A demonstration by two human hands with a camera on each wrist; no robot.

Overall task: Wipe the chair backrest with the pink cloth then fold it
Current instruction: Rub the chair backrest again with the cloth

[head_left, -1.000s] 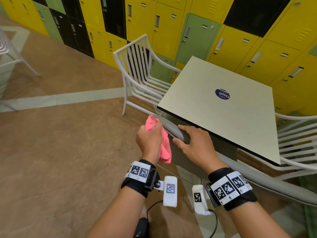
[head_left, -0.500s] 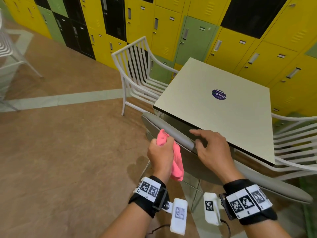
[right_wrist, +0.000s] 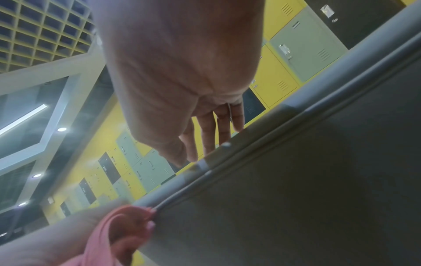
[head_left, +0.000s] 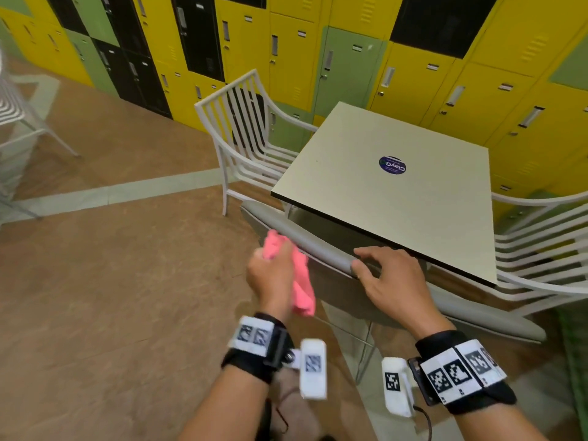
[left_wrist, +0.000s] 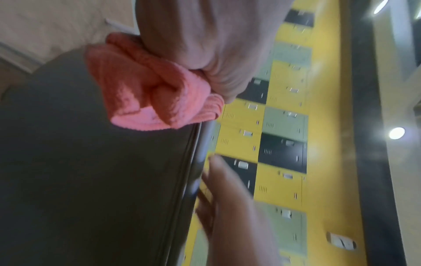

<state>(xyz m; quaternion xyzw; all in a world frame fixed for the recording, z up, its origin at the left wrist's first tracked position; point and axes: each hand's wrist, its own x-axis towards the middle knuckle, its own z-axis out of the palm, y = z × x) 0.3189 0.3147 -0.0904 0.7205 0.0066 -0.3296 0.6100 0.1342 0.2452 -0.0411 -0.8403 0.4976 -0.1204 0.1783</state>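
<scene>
Pink cloth (head_left: pixel 297 275) bunched and crumpled, coral-pink, with a ribbed terry weave and soft rolled folds plain in the left wrist view (left_wrist: pixel 150 93); one loose end hanging down below the fist. Gripped in the left hand (head_left: pixel 270 275), fingers curled tight round the wad, knuckles up. Pressed against the rear face of the chair backrest (head_left: pixel 318 246), just under its rounded top rail and toward the rail's left end. Seen again from the right wrist view (right_wrist: pixel 120 232) as pink folds squeezed between curled fingers, touching the seam where rail meets panel.

Backrest grey, smooth, padded along the top, darker and flat on the rear panel (left_wrist: pixel 91 180); pushed in close under the near edge of the table (head_left: pixel 397 198).

Right hand (head_left: pixel 391 278) laid on the top rail to the right of the cloth, well apart from it. Fingers (right_wrist: pixel 209 133) straight and slightly spread, draped over the rail's far side, thumb on the near side; resting rather than clenched.

Table top pale beige, square, with a round dark blue sticker (head_left: pixel 392 165) near its middle. White slatted chair (head_left: pixel 251 132) beyond the table's left corner, another white slatted chair (head_left: pixel 541 246) at the table's right side. Wall of yellow, green and black lockers (head_left: pixel 350 68) behind the table.
</scene>
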